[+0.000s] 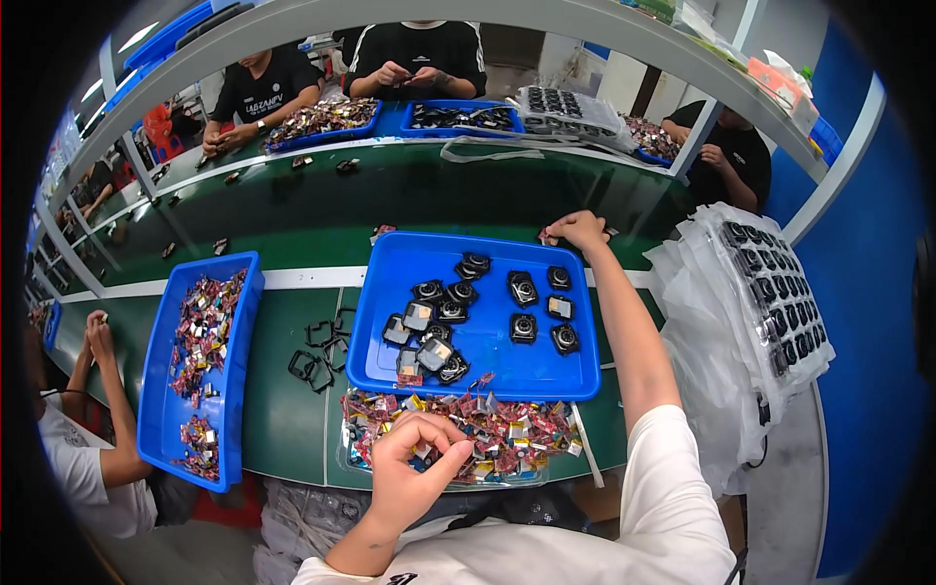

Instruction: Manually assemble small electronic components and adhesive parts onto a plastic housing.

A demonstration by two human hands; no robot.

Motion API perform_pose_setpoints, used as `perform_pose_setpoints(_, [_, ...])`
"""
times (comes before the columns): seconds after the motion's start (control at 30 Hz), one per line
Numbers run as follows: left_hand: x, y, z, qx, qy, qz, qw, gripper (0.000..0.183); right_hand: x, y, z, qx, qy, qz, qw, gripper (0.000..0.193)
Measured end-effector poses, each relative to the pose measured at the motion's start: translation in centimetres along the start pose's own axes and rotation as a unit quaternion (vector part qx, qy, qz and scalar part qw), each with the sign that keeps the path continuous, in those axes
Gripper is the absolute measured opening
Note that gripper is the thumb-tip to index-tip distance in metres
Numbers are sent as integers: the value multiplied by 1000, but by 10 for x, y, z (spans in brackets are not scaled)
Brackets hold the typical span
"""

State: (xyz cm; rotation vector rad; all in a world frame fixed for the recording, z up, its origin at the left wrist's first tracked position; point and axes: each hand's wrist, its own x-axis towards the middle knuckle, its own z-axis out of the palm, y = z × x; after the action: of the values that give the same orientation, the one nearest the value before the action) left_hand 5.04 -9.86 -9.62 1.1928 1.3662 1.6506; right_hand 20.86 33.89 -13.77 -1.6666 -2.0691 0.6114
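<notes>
My right hand (582, 232) reaches past the far right corner of a blue tray (473, 387), over the green belt. Its fingers pinch a small red-and-white electronic part (548, 236); a dark piece shows just beyond the hand. In front of my body, my left hand (414, 463) is closed, thumb against curled fingers, above a clear tray heaped with small red circuit boards (517, 434). Whatever it holds, if anything, is hidden. Black watch-like cases (524, 328) lie in the blue tray, loosely spaced on the right and piled on the left. Some carry grey or pale plates (435, 353).
Black empty frames (310, 369) lie left of the tray. Beyond them is a blue bin (252, 292) of circuit boards. White trays of black cases (780, 292) are stacked at right. Co-workers sit at left and across the green belt (439, 195); a shelf rail (507, 29) spans overhead.
</notes>
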Motion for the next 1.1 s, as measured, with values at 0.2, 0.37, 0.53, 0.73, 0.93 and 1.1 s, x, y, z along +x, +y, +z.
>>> perform_pose_setpoints(0.2, [1,0,3,15,19,15,1000,19,-14,0,-5,-36,103,-74,991,38])
perform_pose_setpoints(0.37, [4,0,4,5,17,-6,1000,20,-3,35,-31,-92,148,6,985,63])
perform_pose_setpoints(0.53, [8,2,7,-5,18,-4,1000,19,-1,52,-38,-28,75,-26,996,75])
perform_pose_setpoints(0.73, [10,1,11,8,-4,2,1000,18,12,72,-33,41,160,-91,982,67])
perform_pose_setpoints(0.93, [4,2,9,14,15,-6,1000,19,13,89,-40,-35,290,117,949,61])
perform_pose_setpoints(1.1, [8,6,15,58,-24,21,998,18,42,166,-33,-12,362,188,913,61])
